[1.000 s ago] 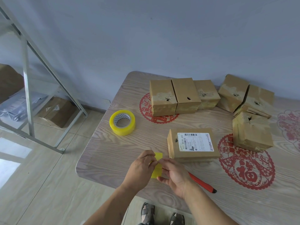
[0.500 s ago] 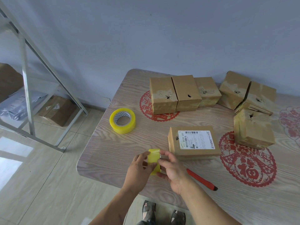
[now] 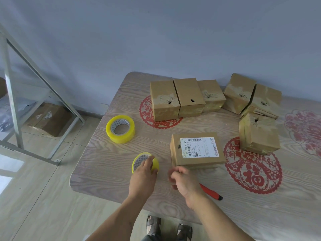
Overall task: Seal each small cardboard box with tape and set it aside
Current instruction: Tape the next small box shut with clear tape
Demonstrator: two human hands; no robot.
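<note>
Furthest left on the tabletop [image 3: 97, 162] a spare roll of yellow tape [image 3: 120, 129] lies flat, near enough to reach but out of our way. Just right of it and nearer us, our left hand [image 3: 143, 178] grips a smaller tape roll [image 3: 145, 162], fingers curled over its rim, likely to steady it while tape is drawn off. Our right hand [image 3: 182, 179] is blurred, fingers curled; we judge it is pinching the clear tape end, though we cannot tell for sure. Behind it the labelled box [image 3: 197, 150] lies flat, label up, just beside that hand, placed ready for sealing. A red cutter [image 3: 211, 192] rests by our right wrist, handy for the cut. Further back and right, the other boxes [image 3: 186, 97] cluster, well apart from the work.
</note>
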